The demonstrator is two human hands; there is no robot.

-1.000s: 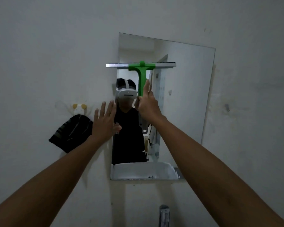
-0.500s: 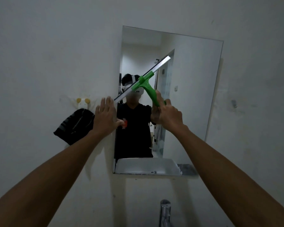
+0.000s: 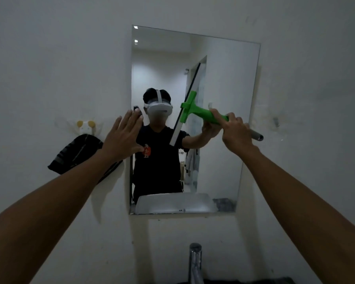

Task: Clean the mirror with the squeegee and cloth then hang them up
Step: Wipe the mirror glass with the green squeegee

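A frameless rectangular mirror point(image 3: 223, 78) hangs on the white wall. My right hand point(image 3: 235, 132) grips the green handle of a squeegee point(image 3: 197, 110). Its long blade stands almost upright against the middle of the glass, leaning a little to the right at the top, and a grey handle end sticks out past my fist to the right. My left hand point(image 3: 124, 136) is open with fingers spread, pressed flat at the mirror's left edge. A dark cloth point(image 3: 74, 154) hangs on a small white and yellow hook point(image 3: 86, 126) on the wall left of the mirror.
A chrome tap point(image 3: 195, 263) rises at the bottom centre below the mirror. The mirror reflects a person in a dark shirt and a white basin edge. White wall surrounds the mirror on all sides.
The squeegee has turned from level near the mirror's top to nearly upright, and my right hand has moved down and to the right. My left hand has stayed at the mirror's left edge.
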